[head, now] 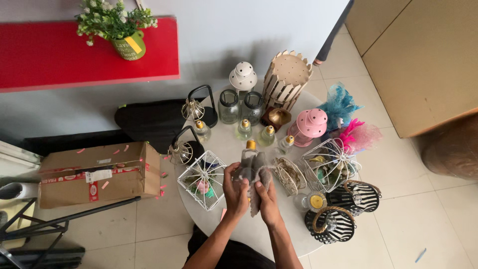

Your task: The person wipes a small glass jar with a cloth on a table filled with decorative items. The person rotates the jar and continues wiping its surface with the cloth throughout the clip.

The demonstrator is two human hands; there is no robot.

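Over a round white table (259, 231) my left hand (234, 192) and my right hand (269, 199) are closed together on a grey cloth (255, 172). The cloth is wrapped around a bulb-shaped glass bottle whose gold cap (251, 144) sticks out at the top. A white wire geometric cage (203, 179) with pink and green bits inside stands just left of my left hand. A small white wire basket (289, 174) lies just right of my right hand.
The table also holds a domed wire cage (331, 164), two black-and-white striped baskets (331, 224), a pink lantern (308, 127), a white lantern (243, 77), glass jars (229, 105), several bulb bottles (244, 129) and a slatted wooden holder (286, 79). A cardboard box (94, 174) sits on the floor at left.
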